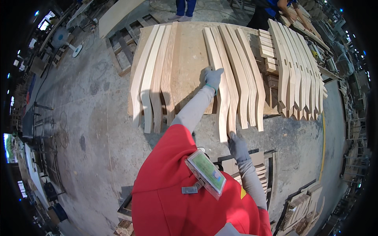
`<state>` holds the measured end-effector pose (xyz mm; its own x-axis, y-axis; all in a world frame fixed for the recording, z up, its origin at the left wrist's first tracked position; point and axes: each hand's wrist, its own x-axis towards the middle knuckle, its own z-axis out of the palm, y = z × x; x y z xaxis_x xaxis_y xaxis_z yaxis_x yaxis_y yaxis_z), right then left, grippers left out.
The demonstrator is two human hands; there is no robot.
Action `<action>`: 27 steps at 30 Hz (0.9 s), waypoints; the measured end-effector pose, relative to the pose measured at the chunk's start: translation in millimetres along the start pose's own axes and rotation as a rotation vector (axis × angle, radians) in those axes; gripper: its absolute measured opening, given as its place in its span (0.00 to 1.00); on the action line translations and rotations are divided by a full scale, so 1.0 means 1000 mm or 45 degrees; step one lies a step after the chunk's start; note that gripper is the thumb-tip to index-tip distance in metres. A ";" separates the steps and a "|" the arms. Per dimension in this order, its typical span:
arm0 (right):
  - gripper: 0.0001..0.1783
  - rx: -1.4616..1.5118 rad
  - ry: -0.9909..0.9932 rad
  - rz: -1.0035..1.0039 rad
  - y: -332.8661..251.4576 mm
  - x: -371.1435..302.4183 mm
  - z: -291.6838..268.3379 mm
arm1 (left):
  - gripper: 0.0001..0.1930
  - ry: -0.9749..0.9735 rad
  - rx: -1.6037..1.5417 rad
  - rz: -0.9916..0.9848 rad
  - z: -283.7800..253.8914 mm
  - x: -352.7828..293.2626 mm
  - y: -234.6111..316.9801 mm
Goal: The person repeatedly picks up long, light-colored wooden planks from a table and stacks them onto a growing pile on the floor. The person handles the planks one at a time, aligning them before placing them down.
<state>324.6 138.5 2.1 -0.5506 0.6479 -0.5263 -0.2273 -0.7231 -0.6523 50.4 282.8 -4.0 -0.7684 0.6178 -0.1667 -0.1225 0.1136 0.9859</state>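
Gloved hands (213, 80) (238, 148), curved wooden slats (223, 114) — grained

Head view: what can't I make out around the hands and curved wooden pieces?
In the head view:
Left hand and right hand: palms, turned away from the camera.
Curved wooden piece: part under the left hand, covered by it.
Wood stack: partly behind the right forearm.
Blue-trousered person: cut off by the upper edge.
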 end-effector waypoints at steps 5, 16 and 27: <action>0.30 -0.228 0.067 0.041 -0.016 0.019 -0.001 | 0.20 -0.186 0.765 0.245 -0.009 0.009 0.022; 0.26 -0.291 0.205 -0.194 -0.003 -0.028 -0.036 | 0.37 -0.048 1.325 0.631 -0.227 -0.134 0.003; 0.22 -0.437 0.128 -0.149 0.035 -0.066 -0.046 | 0.29 -0.013 1.410 0.289 -0.254 -0.188 -0.018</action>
<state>389.6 81.9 -11.1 -0.4513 0.7542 -0.4769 0.0078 -0.5311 -0.8473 37.0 -33.0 12.7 -0.6960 0.7180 0.0099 0.6473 0.6214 0.4414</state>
